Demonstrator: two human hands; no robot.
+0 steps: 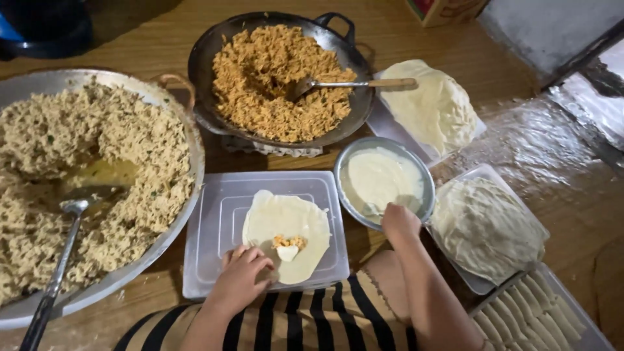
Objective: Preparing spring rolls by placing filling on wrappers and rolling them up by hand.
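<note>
Both hands' fingers point(250, 260) on wrapper point(286, 234), paste bowl point(344, 166)

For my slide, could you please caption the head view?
Left hand on a filled wrapper; right hand at the paste bowl.

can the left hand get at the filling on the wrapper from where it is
Probably yes. The left hand rests on the round wrapper at its near edge, just beside the small filling heap. Nothing lies between them, and the right hand is away at the batter bowl.
</note>
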